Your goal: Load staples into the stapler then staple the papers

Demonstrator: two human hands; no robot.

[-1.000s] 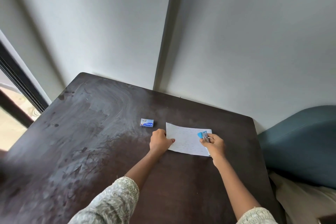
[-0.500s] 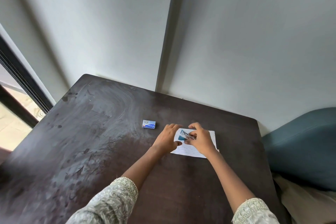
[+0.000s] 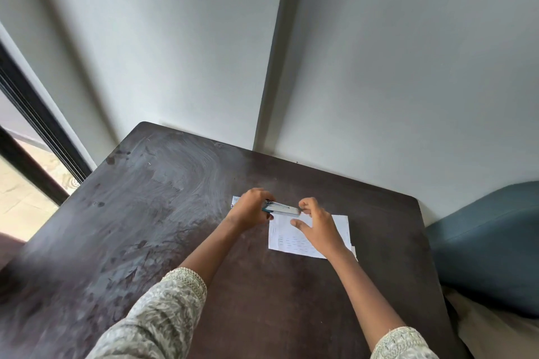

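Two bare forearms show, each coming out of a loose sleeve that ends partway along the forearm. The left sleeve (image 3: 163, 318) is pale grey-green cloth with a faded, swirling leaf-like print and a narrow cream lace trim along its cuff. The right sleeve (image 3: 404, 344) has the same print and trim. Both hands are bare: the left hand (image 3: 250, 210) and the right hand (image 3: 319, 227) carry no rings, and neither wrist bears a watch or bangle.

table (image 3: 175, 213): dark brown, pale smears
papers (image 3: 291, 242): white, rows of dark printed marks
stapler (image 3: 280, 208): teal and silver-grey
sleeves (image 3: 163, 315): pale grey-green, mottled print
cushion (image 3: 490, 242): slate blue
wall (image 3: 408, 67): off-white
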